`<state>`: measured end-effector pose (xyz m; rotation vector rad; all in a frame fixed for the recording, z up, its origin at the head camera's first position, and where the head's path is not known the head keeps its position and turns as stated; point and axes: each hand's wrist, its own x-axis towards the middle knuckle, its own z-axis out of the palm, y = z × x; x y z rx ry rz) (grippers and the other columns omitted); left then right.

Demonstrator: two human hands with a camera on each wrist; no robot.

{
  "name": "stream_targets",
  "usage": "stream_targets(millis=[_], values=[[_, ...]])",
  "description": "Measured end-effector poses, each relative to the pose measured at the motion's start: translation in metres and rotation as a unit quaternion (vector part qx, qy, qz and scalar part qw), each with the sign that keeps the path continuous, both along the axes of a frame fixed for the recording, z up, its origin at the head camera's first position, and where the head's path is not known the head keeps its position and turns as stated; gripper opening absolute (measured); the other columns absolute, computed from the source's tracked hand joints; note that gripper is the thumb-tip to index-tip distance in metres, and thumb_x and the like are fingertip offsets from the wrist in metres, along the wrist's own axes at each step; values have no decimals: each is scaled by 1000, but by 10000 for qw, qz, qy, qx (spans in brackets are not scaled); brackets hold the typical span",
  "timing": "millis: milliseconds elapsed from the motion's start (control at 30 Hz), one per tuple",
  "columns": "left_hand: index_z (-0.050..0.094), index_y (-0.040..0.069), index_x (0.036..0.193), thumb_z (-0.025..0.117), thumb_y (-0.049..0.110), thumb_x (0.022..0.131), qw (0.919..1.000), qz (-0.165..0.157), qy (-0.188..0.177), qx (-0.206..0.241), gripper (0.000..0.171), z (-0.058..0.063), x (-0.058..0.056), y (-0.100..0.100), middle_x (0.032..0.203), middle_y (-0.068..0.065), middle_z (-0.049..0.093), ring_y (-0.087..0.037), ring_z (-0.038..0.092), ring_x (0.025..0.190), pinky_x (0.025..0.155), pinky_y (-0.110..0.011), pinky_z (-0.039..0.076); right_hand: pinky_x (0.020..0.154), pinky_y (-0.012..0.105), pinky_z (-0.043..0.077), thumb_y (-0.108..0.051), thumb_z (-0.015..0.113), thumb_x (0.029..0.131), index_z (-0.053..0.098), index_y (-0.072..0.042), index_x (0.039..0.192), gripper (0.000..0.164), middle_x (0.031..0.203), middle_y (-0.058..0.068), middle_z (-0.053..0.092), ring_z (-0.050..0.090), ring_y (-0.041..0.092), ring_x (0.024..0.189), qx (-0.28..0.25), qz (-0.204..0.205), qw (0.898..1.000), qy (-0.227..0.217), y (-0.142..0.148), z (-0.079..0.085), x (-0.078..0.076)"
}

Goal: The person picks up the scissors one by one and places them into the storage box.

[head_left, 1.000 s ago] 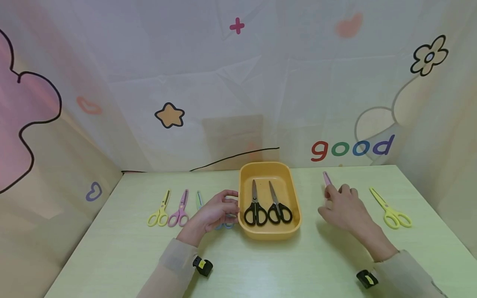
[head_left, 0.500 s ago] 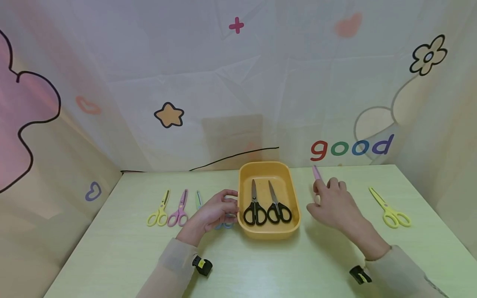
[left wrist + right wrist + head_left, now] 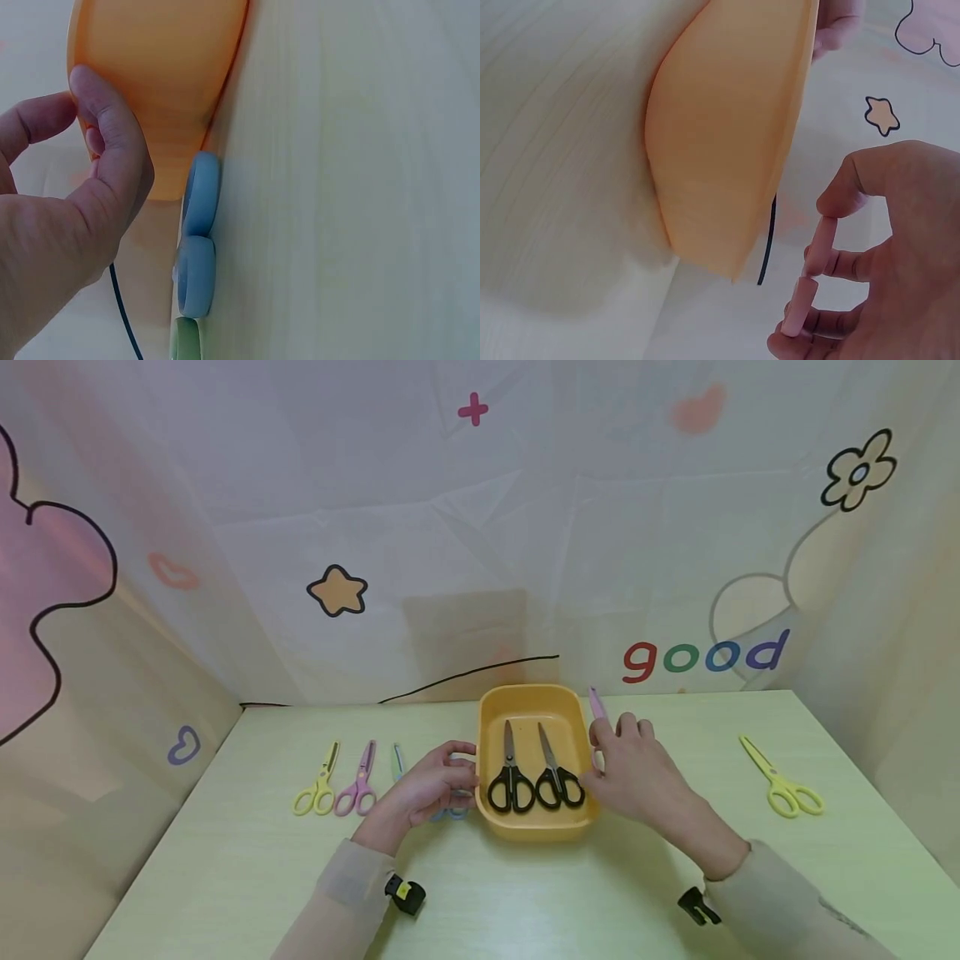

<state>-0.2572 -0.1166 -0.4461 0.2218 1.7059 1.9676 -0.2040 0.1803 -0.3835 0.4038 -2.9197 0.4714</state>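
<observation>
Working across the pale table [image 3: 525, 893], apparently only part-way along in filling the yellow tray [image 3: 536, 833]. Taking that tray as the clock's centre: resting the left hand [image 3: 431, 789] against its outer wall at nine o'clock, with fingers loosely bent, gripping nothing; holding the right hand [image 3: 637, 768] at three o'clock, with thumb and fingers pinching the pink scissors [image 3: 596, 700] just outside the rim, tip toward twelve and not yet in. Counting as done two sets inside: one black pair [image 3: 510, 766] pointing at twelve, another black pair [image 3: 552, 772] pointing near eleven. Leaving, on the table, a lone yellow pair [image 3: 777, 782] well out at three o'clock; toward nine, from far to near, a second yellow pair [image 3: 325, 777], a matching pink pair [image 3: 363, 777], a green pair [image 3: 397, 762] and, just beside the tray, a blue pair [image 3: 201, 262]. Compared with a second ago, bringing the pink scissors from well apart to near the tray; keeping tray, left hand and both black pairs practically unmoved.
</observation>
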Motion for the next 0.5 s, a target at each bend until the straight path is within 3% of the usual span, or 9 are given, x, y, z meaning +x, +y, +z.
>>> stream_targets(millis=[500], values=[[28,-7,147,56,-6,93,10000,-29,-32,21,60,2,1,0,111,-19,58,-19,65,81,69,-29,59,62,35,35,-18,64,79,53,-8,101,26,87,10,42,39,30,80,54,330,9994,46,-28,-5,-3]])
